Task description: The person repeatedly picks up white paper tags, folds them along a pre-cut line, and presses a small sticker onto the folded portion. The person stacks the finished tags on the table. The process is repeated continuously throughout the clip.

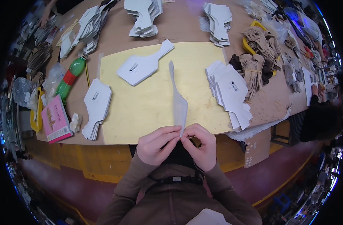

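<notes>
Both hands meet at the near edge of the yellow sheet. My left hand (156, 145) and my right hand (200, 146) each pinch the near end of a white paddle-shaped cut piece (180, 107), seen nearly edge-on, its narrow tail pointing away from me. Beyond it, at the upper left, lies another group of white paddle-shaped pieces (139, 67) with a small dark print. A stack of the same white pieces (98, 101) rests at the left edge of the sheet. To the right is a fanned stack of printed white pieces (231, 90).
The yellow sheet (156, 112) covers the middle of a brown table. More white stacks (143, 18) stand at the back. At left are a green bottle (71, 77) and a pink book (56, 118). A yellow tray (248, 47) holds beige bundles at right; a person (323, 120) sits beyond.
</notes>
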### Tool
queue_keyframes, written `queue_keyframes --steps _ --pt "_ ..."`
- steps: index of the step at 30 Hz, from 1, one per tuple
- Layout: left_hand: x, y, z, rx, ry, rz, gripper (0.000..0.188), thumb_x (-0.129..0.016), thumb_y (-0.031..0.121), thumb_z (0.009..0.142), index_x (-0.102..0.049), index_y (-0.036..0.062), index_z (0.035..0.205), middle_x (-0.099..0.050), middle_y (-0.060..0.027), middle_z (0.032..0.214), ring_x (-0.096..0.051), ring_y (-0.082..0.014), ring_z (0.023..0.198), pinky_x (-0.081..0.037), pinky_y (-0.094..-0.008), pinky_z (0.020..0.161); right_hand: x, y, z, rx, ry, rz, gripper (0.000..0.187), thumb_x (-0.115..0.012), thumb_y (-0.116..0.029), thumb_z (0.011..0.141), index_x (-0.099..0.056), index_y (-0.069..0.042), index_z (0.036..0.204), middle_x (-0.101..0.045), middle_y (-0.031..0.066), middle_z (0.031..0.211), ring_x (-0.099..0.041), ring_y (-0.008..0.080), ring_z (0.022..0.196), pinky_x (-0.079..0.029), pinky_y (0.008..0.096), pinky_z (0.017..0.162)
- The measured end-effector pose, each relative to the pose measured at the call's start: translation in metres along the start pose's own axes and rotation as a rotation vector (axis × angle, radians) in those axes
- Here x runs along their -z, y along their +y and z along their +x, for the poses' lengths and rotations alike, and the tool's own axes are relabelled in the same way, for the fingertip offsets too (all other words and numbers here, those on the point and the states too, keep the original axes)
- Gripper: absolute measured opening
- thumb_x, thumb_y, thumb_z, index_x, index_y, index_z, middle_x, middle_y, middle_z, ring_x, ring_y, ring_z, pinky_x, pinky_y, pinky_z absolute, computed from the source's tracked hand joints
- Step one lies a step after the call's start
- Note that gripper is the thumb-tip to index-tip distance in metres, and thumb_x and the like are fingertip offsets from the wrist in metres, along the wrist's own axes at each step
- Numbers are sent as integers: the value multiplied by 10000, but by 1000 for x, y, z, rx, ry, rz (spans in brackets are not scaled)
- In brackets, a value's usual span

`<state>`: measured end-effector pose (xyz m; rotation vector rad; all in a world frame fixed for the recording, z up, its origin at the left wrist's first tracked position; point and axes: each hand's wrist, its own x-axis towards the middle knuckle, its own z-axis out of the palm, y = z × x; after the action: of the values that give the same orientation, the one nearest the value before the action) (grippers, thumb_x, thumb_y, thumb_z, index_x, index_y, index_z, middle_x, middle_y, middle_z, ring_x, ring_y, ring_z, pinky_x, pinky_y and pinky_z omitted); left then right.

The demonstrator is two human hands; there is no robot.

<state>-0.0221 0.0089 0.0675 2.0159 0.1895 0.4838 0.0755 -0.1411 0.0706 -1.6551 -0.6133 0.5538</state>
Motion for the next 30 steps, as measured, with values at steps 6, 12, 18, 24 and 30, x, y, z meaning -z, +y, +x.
queue_keyframes --steps 6,12,18,24,30 --pt "11 2 -4 41 -66 -4 166 -703 -68 848 -740 -43 1008 -738 -172 1095 -755 -247 896 -612 -307 783 -8 0 1 138 -16 -168 101 -711 47 809 -649 17 883 -647 107 859 -642 221 778 -512 307 717" --pt "15 -4 -6 -4 -70 -18 147 -702 -55 840 -723 -31 984 -731 -155 1095 -748 -254 884 -608 -314 760 -12 2 3 182 -40 -189 134 -726 37 779 -639 -14 865 -641 111 857 -639 273 780 -521 348 692" --pt "12 1 -12 62 -41 121 121 -727 -28 816 -678 14 919 -682 -91 1075 -735 -214 825 -592 -311 683 -17 2 5 215 -57 -238 135 -714 48 785 -634 -17 872 -645 112 863 -645 278 784 -523 343 698" --pt "11 -4 -8 31 16 119 108 -726 6 829 -651 17 905 -634 -75 1076 -705 -192 737 -555 -311 614 -15 4 6 103 -103 -87 116 -699 61 798 -634 8 878 -644 105 875 -641 223 809 -505 307 740" --pt "19 -8 -7 58 -19 -48 161 -715 -44 853 -719 -5 1009 -669 -137 1161 -728 -199 842 -580 -297 693 -9 7 8 19 -103 69 88 -665 86 816 -652 37 889 -647 98 939 -608 159 877 -467 265 791"
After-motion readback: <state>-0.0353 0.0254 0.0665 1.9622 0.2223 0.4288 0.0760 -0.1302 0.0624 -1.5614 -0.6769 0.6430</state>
